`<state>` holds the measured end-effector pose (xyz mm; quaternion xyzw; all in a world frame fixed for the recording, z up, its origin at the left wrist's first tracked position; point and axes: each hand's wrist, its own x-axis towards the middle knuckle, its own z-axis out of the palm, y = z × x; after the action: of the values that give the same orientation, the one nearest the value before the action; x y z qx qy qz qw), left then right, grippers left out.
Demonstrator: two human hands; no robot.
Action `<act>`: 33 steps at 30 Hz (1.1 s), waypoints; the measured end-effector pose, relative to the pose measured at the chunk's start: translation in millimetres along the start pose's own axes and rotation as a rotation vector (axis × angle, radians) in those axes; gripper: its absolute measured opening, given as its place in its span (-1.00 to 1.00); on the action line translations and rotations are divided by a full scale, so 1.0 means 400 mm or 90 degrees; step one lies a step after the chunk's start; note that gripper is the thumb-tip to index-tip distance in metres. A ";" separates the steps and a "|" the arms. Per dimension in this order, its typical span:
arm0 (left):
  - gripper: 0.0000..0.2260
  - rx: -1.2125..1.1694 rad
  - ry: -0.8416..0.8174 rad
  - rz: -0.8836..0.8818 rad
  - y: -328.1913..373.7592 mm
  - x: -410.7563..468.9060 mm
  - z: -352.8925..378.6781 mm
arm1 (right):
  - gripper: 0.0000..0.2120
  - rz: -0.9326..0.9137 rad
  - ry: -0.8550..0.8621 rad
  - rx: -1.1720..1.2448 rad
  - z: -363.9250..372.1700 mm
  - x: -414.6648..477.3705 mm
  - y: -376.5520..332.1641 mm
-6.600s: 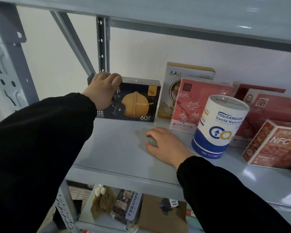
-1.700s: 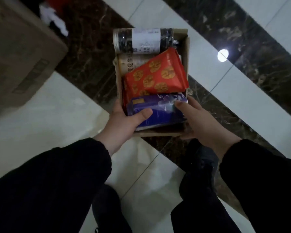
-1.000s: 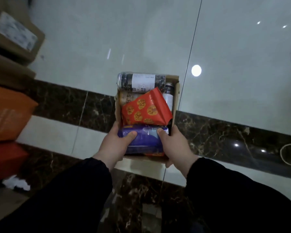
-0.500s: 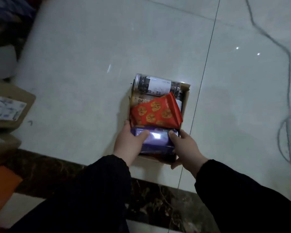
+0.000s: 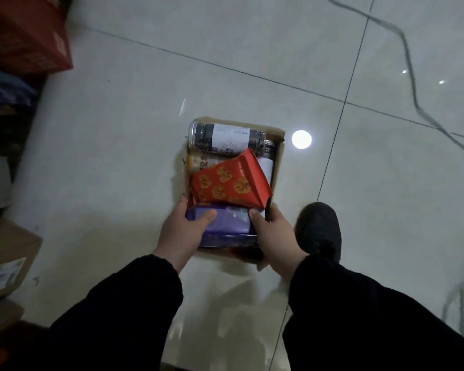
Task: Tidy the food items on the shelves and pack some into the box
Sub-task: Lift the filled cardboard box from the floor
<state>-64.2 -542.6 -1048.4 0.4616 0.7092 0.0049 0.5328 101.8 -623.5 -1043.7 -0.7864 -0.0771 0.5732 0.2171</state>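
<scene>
Inside the cardboard box, 1 clear jar, red packet, purple pack

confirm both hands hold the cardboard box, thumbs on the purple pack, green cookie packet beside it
No: the cookie packet is red, not green, as the head view shows. Left hand and right hand do hold the cardboard box, thumbs on the purple pack.
</scene>
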 end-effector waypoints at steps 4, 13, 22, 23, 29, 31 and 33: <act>-0.45 -0.028 0.003 -0.035 0.125 0.066 0.020 | -0.71 -0.050 -0.003 -0.012 -0.077 0.101 -0.103; -0.53 -0.211 -0.002 -0.102 0.224 0.134 0.032 | -0.60 -0.076 -0.140 -0.048 -0.197 0.180 -0.289; -0.36 -0.455 0.106 -0.161 0.122 0.076 -0.004 | -0.48 -0.122 -0.288 -0.226 -0.103 0.203 -0.422; -0.26 -0.481 0.110 -0.164 0.106 0.071 -0.015 | -0.43 -0.137 -0.299 -0.247 -0.080 0.206 -0.440; -0.13 -0.591 0.176 -0.104 0.003 0.054 -0.078 | -0.28 -0.231 -0.298 -0.383 0.101 0.202 -0.518; -0.18 -0.638 0.230 -0.117 -0.025 0.063 -0.098 | -0.31 -0.251 -0.287 -0.399 0.167 0.198 -0.530; -0.27 -0.648 0.271 -0.174 -0.044 0.072 -0.132 | -0.38 -0.257 -0.279 -0.385 0.232 0.189 -0.533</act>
<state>-116.0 -508.3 -1055.9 0.0397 0.7628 0.3700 0.5289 67.4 -381.3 -1040.8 -0.6432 -0.4383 0.6247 0.0628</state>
